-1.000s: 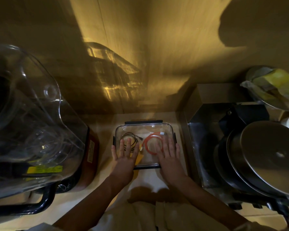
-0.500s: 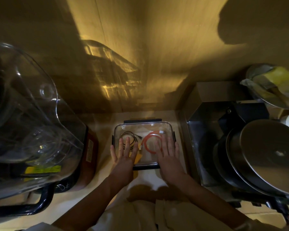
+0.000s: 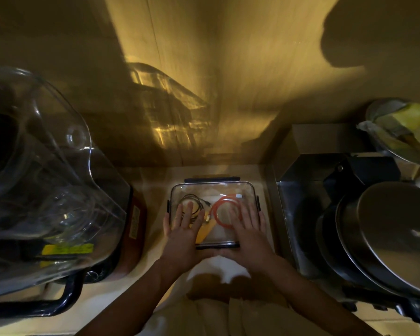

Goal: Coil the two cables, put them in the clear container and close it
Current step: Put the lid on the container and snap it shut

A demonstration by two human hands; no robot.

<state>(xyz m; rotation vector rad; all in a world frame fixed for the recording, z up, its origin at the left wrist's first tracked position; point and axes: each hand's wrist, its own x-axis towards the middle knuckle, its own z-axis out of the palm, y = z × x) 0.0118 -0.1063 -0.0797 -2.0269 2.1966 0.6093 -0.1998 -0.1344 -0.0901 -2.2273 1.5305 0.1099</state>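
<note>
The clear container (image 3: pixel 212 187) sits on the pale counter, with its clear lid on top and black clips at its edges. Inside, a coiled black cable (image 3: pixel 192 202) lies on the left and a coiled orange cable (image 3: pixel 220 209) on the right. My left hand (image 3: pixel 183 229) lies flat on the lid's near left part, fingers spread. My right hand (image 3: pixel 249 229) lies flat on the near right part. Both palms cover the lid's front corners.
A large clear blender jug (image 3: pixel 41 190) with a black handle stands at the left, beside a reddish box (image 3: pixel 136 224). Metal pans and a lid (image 3: pixel 386 234) crowd the right. A wooden wall (image 3: pixel 228 93) rises close behind the container.
Both hands stay flat on the lid and have barely shifted. The container and cables have not moved.
</note>
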